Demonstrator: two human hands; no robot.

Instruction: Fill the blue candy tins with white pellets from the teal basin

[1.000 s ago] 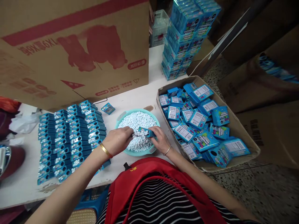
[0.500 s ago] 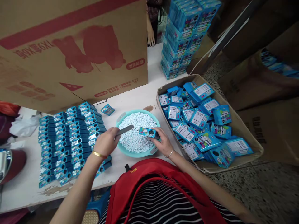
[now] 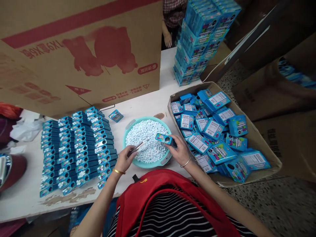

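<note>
Blue box (image 3: 163, 138), dark opening uppermost, sits in the right hand's (image 3: 181, 152) closed fingers at the bowl's (image 3: 148, 166) three o'clock — the left hand (image 3: 124, 160), at eight, pinches a metal tool (image 3: 137, 148). Scooping white pellets (image 3: 148, 126) looks underway, calling for a steady box.

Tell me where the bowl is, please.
In the head view, the bowl is on the table, between the rows of boxes on the left and the open carton.

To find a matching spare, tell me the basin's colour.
The basin is light turquoise; the head view shows it best.
</note>
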